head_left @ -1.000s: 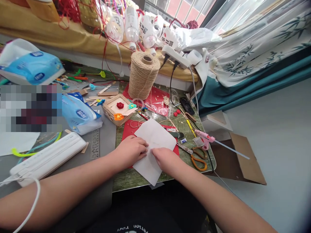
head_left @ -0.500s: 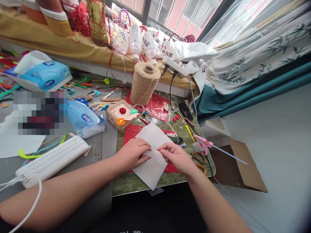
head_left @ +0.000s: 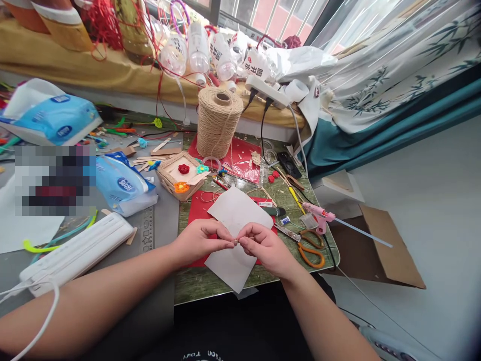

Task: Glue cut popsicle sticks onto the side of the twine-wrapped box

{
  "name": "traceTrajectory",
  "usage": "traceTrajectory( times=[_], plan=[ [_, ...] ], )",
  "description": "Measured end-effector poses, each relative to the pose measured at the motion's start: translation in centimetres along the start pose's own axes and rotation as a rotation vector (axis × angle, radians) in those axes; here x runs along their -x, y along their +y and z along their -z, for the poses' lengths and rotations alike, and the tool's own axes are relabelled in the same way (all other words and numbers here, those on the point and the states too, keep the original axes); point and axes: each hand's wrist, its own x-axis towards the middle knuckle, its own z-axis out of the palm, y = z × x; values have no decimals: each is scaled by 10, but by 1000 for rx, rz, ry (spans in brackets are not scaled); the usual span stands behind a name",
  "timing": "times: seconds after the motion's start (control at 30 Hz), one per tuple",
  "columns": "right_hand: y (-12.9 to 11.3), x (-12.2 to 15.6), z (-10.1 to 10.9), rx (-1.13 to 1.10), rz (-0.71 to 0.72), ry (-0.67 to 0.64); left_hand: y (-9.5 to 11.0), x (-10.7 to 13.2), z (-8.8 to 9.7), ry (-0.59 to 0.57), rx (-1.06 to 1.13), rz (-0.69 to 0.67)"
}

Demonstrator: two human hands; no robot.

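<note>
Pinching small pale piece (head_left: pixel 236 241) above white paper (head_left: pixel 240 208): left hand (head_left: pixel 205 241), right hand (head_left: pixel 265 246); piece not yet set down. Beyond paper, leftward: box (head_left: pixel 169 181), flowers (head_left: pixel 184 169) already on.

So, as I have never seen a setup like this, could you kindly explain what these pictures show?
Certainly. There is no machine: the grip belongs to a person's bare left hand and right hand. Every picture comes from one camera worn on that person's head, looking forward and down.

Their fingertips meet around a tiny pale piece, too small to identify, above a white sheet. On the green tabletop around them are a large spool of twine, a box decorated with flowers, orange-handled scissors and, near the right edge, a pink glue gun.
</note>
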Motion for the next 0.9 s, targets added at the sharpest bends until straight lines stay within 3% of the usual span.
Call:
traceTrajectory(
  times=[0.1,0.27,0.37,0.5,0.7,0.9],
  plan=[
    [1,8,1,76,74,15,0,-2,2,-80,152,90],
    [2,14,-5,417,477,144,-1,-2,-2,-2,330,172],
    [5,11,-7,500,628,186,-1,-1,-6,13,479,235],
    [8,8,-8,526,670,190,0,1,-8,38,602,295],
    [8,10,-11,540,690,179,-2,1,-8,42,579,324],
    [13,12,-18,596,685,309,0,-1,-6,196,399,219]
  ],
)
